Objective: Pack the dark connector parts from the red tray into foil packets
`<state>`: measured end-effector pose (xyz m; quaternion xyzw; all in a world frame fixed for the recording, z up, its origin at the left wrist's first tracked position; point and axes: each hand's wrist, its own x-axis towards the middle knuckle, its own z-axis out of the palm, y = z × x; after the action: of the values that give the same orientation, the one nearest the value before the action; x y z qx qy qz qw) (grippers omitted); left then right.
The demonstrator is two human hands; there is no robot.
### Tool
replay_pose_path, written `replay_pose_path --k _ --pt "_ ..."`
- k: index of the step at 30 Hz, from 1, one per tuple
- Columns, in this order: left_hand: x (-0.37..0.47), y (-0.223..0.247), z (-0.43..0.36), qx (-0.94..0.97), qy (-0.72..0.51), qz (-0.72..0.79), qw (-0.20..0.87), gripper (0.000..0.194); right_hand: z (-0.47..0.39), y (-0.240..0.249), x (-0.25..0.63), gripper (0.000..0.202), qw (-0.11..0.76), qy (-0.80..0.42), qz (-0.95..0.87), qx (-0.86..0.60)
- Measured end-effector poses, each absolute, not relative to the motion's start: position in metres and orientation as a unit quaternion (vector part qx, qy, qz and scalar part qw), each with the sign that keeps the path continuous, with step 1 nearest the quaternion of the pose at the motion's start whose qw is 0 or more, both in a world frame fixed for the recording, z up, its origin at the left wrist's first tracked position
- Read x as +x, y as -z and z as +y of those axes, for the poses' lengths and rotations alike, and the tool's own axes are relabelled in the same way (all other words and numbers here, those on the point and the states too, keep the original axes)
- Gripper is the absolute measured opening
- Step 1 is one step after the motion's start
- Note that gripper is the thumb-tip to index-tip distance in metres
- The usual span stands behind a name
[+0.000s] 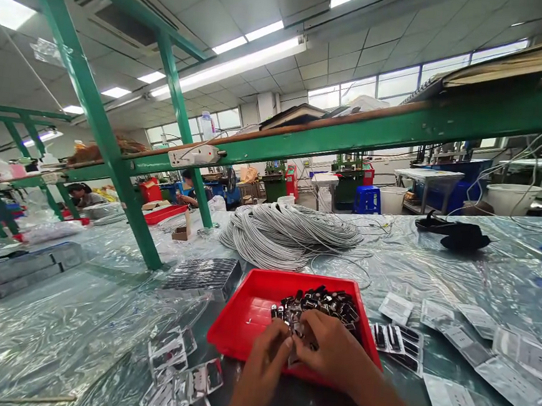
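My left hand (266,349) and my right hand (330,345) come together over the near edge of a red plastic tray (252,289). The fingers of both are closed in a pinch, with the tips almost meeting. Whatever sits between them is too small and covered to name. Just beyond the fingertips, a pile of small black parts with silvery faces (333,302) fills the tray's right side. Left of the tray lie clear packs (175,377) with small pieces inside. By its right wall are packs of black strips (405,345).
Several flat silvery-white packets (514,382) spread across the right of the plastic-covered table. A large coil of grey cable (287,235) lies behind the tray, beside a wrapped dark stack (204,276). A green post (130,204) and shelf beam (333,133) cross the bench. Other people sit far left.
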<state>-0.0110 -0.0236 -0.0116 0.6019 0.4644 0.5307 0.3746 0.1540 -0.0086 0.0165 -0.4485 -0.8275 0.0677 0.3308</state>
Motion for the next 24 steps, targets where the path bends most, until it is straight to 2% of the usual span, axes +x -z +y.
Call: replay_pose_path --k 3,12,18,24 --pt "-0.012 0.008 -0.024 0.656 -0.494 0.434 0.372 0.034 -0.008 -0.008 0.147 0.011 0.292 0.035 -0.840 -0.456" --pt "-0.006 0.019 -0.022 0.616 -0.505 0.478 0.370 0.032 0.010 0.031 0.146 0.027 0.304 0.231 -0.858 -0.343" --pt "-0.010 0.017 -0.022 0.631 -0.497 0.461 0.377 0.029 0.028 0.058 0.151 0.032 0.336 0.234 -0.848 -0.335" --pt "-0.006 0.016 -0.027 0.642 -0.489 0.482 0.342 0.027 0.029 0.054 0.155 0.033 0.336 0.216 -0.848 -0.348"
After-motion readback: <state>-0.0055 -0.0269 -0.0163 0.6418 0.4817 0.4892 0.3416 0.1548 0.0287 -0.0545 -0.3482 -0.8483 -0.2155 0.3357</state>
